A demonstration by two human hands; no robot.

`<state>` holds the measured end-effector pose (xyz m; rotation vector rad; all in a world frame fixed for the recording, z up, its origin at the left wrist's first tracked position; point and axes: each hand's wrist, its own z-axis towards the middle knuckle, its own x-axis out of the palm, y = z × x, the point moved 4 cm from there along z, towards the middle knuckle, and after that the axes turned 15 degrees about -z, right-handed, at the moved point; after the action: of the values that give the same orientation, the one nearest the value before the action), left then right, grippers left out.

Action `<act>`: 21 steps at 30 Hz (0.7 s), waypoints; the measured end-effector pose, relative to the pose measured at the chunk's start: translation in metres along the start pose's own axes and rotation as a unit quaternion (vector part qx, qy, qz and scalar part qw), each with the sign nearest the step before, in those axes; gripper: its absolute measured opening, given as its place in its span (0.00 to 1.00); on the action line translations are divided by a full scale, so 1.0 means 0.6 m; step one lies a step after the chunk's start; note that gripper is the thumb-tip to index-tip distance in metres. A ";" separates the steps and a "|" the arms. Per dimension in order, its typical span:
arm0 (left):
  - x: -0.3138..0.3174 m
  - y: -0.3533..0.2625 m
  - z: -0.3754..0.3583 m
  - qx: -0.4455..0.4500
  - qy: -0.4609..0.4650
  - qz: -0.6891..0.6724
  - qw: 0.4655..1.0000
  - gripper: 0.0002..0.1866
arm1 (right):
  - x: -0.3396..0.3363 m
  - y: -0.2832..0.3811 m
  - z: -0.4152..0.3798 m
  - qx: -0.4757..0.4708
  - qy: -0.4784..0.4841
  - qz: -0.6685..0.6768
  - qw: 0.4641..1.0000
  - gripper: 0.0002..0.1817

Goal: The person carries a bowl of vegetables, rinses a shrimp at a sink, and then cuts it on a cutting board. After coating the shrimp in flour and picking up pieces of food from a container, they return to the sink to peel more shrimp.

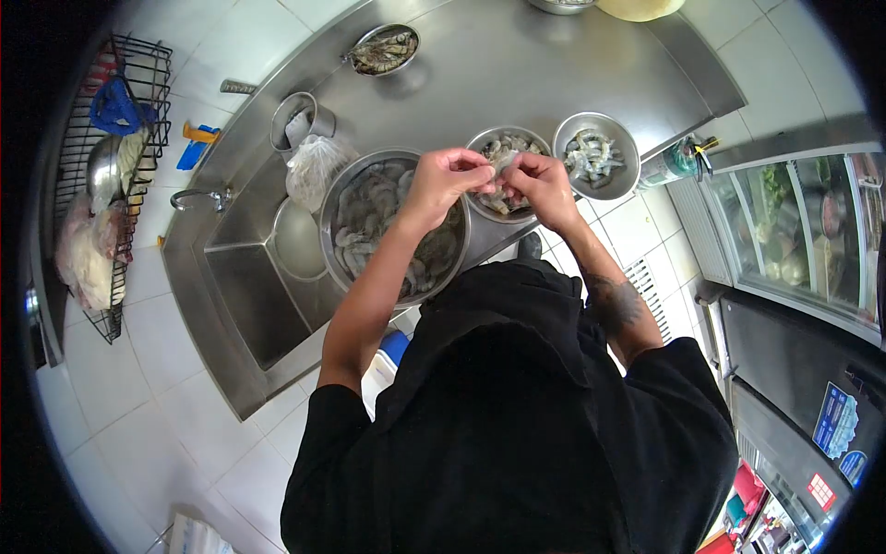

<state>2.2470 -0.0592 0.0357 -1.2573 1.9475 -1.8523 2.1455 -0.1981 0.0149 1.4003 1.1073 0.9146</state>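
My left hand (445,187) and my right hand (544,189) meet with pinched fingers above a steel bowl of shrimp shells and scraps (506,205). A pale, translucent shrimp (503,161) shows between the fingertips, partly hidden by them. Under my left wrist, a large steel bowl (329,242) holds many grey whole shrimp (369,203). To the right of my right hand, a smaller steel bowl (630,171) contains peeled shrimp (592,155).
A steel sink (258,305) with a faucet (203,197) lies left, beside a plastic bag (314,171) and a steel pot (286,115). An oval dish of shrimp (383,51) stands at the back. A wire rack (138,74) hangs left; a glass-door fridge (784,222) stands right.
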 end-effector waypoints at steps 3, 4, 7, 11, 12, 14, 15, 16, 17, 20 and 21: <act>-0.022 0.000 -0.005 -0.101 -0.023 -0.153 0.983 0.10 | 0.000 0.027 -0.007 -0.016 0.019 -0.016 1.000 0.06; -0.028 0.008 -0.004 -0.146 0.008 -0.189 0.971 0.10 | 0.001 0.035 -0.011 -0.018 0.026 -0.026 0.999 0.06; -0.040 0.025 -0.008 -0.202 0.049 -0.227 0.951 0.09 | 0.001 0.043 -0.004 -0.151 -0.026 -0.201 0.968 0.06; -0.045 0.022 -0.011 -0.198 0.034 -0.189 0.961 0.08 | -0.010 0.033 0.014 -0.148 -0.112 -0.309 0.933 0.06; -0.043 0.021 -0.011 -0.197 0.034 -0.190 0.961 0.08 | -0.012 0.020 0.019 -0.149 -0.112 -0.309 0.933 0.06; -0.045 0.016 -0.016 -0.175 0.003 -0.148 0.973 0.09 | -0.016 -0.015 0.031 -0.138 -0.119 -0.354 0.917 0.07; -0.047 0.018 -0.017 -0.175 0.001 -0.149 0.973 0.09 | -0.017 -0.030 0.033 -0.137 -0.117 -0.353 0.918 0.07; -0.050 0.018 -0.015 -0.150 -0.007 -0.108 0.983 0.09 | -0.019 -0.035 0.033 -0.181 -0.127 -0.357 0.908 0.07; -0.052 0.017 -0.013 -0.124 -0.015 -0.068 0.990 0.09 | -0.021 -0.041 0.031 -0.225 -0.137 -0.360 0.895 0.07; -0.047 0.018 -0.006 -0.106 -0.010 -0.035 0.994 0.08 | -0.028 -0.072 0.043 -0.127 -0.090 -0.318 0.935 0.09; -0.047 0.023 -0.004 -0.106 -0.010 -0.036 0.994 0.08 | -0.026 -0.077 0.042 -0.127 -0.089 -0.319 0.935 0.09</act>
<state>2.2573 -0.0407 0.0125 -1.4165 2.1612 -1.6934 2.1589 -0.2206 -0.0332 0.8065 1.1534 0.4271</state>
